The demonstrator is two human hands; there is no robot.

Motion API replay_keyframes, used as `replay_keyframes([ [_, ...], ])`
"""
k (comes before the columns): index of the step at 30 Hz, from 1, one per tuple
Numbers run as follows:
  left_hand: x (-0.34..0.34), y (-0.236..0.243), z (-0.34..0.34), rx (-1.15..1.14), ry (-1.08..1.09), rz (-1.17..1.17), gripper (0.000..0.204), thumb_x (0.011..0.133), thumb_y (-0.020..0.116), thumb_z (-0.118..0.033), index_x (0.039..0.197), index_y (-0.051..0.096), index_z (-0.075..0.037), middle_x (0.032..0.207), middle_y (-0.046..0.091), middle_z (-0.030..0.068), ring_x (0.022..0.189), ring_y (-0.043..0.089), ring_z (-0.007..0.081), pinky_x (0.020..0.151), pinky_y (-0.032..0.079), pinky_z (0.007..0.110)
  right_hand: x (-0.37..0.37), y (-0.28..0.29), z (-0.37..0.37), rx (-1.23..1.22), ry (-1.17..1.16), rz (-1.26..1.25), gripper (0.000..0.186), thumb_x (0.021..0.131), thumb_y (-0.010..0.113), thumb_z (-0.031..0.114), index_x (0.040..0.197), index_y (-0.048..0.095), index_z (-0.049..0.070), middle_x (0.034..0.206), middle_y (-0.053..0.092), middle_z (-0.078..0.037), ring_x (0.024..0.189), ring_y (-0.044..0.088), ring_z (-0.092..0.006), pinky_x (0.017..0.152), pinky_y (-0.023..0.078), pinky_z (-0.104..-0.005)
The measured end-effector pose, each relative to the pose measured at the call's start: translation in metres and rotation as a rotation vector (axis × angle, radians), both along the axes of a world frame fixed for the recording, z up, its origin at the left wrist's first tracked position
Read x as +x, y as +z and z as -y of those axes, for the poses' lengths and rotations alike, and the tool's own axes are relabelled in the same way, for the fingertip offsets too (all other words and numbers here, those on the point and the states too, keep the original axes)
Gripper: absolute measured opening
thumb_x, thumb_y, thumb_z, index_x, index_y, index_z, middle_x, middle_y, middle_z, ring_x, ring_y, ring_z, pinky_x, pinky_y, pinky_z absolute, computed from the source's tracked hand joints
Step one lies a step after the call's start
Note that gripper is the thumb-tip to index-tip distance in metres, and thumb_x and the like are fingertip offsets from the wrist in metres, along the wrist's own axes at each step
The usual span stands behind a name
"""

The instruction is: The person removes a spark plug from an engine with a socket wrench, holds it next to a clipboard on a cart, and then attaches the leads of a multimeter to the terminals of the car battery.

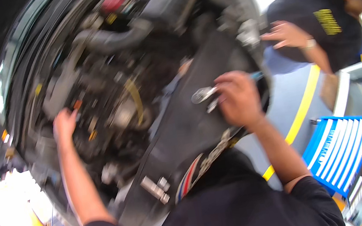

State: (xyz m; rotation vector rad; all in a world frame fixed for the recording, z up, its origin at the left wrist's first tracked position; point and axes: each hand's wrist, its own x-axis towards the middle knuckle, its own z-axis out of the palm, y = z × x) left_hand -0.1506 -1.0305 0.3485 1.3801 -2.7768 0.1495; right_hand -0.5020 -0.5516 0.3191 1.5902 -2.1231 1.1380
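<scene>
Closest in, the person's own dark shirt fills the bottom of the view, and both forearms rise from it toward the engine bay (pixel 108 86). The right hand (pixel 237 98) sits over the dark plastic panel (pixel 192 125) at the bay's near edge, fingers curled tight round a shiny metal wrench (pixel 204 94) whose ring end pokes out to the left of the knuckles. A second slim piece of metal shows just below it, too blurred to name. The left hand (pixel 64 124) reaches deeper, fingers spread and resting on the engine parts beside an orange clip (pixel 78 104); it looks flat on them and grips nothing that I can make out.

The step in hand looks like working a fastener in the bay, and the wise way is to keep that left hand as a brace while the wrench goes in low and square, since the picture is smeared and the head is clearly swinging.

Room is tight here. Hoses, the yellow loop (pixel 135 98) and a red cap (pixel 112 2) crowd the middle, so the clear lane runs along the dark panel. A bolt-like metal fitting (pixel 154 188) sits on the near ledge, close under the left elbow line and easy to knock.

Further out on the right, grey floor with a yellow stripe (pixel 303 107), then a blue tool tray (pixel 341 150). Farthest, a co-worker's hand (pixel 285 34) hovers by the bay's rim, well apart from the wrench.
</scene>
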Motion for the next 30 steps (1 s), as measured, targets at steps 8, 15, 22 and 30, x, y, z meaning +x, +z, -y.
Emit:
replay_keyframes([
  [8,-0.01,-0.004,-0.02,0.056,0.107,-0.168,0.019,0.085,0.073,-0.011,0.083,0.061,0.003,0.078,0.065,0.0238,0.08,0.065,0.0418,0.07,0.05,0.047,-0.006,0.007,-0.007,0.041,0.033,0.034,0.021,0.08,0.066,0.009,0.1,0.066,0.005,0.11,0.061,-0.011,0.109,0.059,-0.0306,0.097,0.046,-0.0432],
  [15,0.023,0.012,-0.018,0.14,-0.057,-0.189,0.017,0.075,0.072,0.0,0.086,0.059,0.001,0.086,0.061,0.0199,0.085,0.061,0.0398,0.075,0.049,0.046,0.002,0.014,0.01,0.066,0.04,0.026,0.024,0.075,0.07,0.011,0.099,0.067,0.006,0.111,0.063,-0.01,0.108,0.06,-0.0308,0.096,0.046,-0.0441],
  [22,0.018,-0.003,-0.016,0.015,0.012,-0.171,0.024,0.084,0.074,-0.022,0.09,0.062,-0.002,0.09,0.069,0.0217,0.091,0.066,0.0424,0.076,0.051,0.051,0.005,0.006,0.01,0.093,-0.002,0.014,0.023,0.076,0.065,0.005,0.098,0.068,0.003,0.111,0.065,-0.013,0.107,0.061,-0.0334,0.095,0.044,-0.0452],
  [30,0.014,0.006,-0.014,-0.028,0.219,0.048,0.037,0.086,0.075,-0.039,0.091,0.074,-0.002,0.085,0.072,0.0228,0.089,0.07,0.0421,0.078,0.056,0.049,0.01,0.008,0.014,0.134,0.025,0.009,0.021,0.083,0.061,0.009,0.102,0.067,0.003,0.114,0.064,-0.014,0.111,0.059,-0.0345,0.099,0.042,-0.0454],
])
